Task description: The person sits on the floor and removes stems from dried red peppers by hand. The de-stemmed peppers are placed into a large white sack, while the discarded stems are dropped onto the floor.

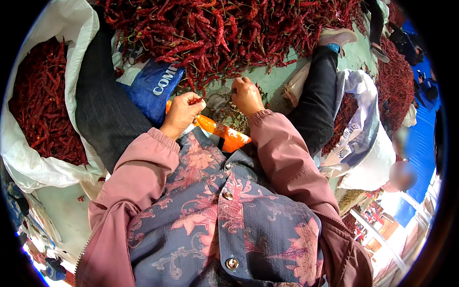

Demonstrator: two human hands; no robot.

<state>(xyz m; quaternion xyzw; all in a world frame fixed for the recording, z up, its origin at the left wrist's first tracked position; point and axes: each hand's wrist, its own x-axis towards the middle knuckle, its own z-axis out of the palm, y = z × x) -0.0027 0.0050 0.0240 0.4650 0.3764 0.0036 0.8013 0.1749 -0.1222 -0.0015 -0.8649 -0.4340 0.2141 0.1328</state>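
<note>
A dried red chili pepper [195, 101] is pinched between the thumb and fingers of my left hand [180, 115]. My right hand [248, 97] is a little way to the right with its fingers curled closed; whatever they hold, if anything, is hidden. Just beyond both hands rises a big heap of dried red chilies [229, 36], many with stems. Below and between my hands lies a small pile of loose stems and bits [228, 115]. An orange plastic piece [235, 139] stretches under my left hand toward my lap.
My legs spread to either side of the heap. White woven sacks of chilies stand at the left [71, 95] and right [370, 143]. A blue printed bag [150, 88] lies by my left leg. More chilies [394, 86] are heaped at far right, near other people.
</note>
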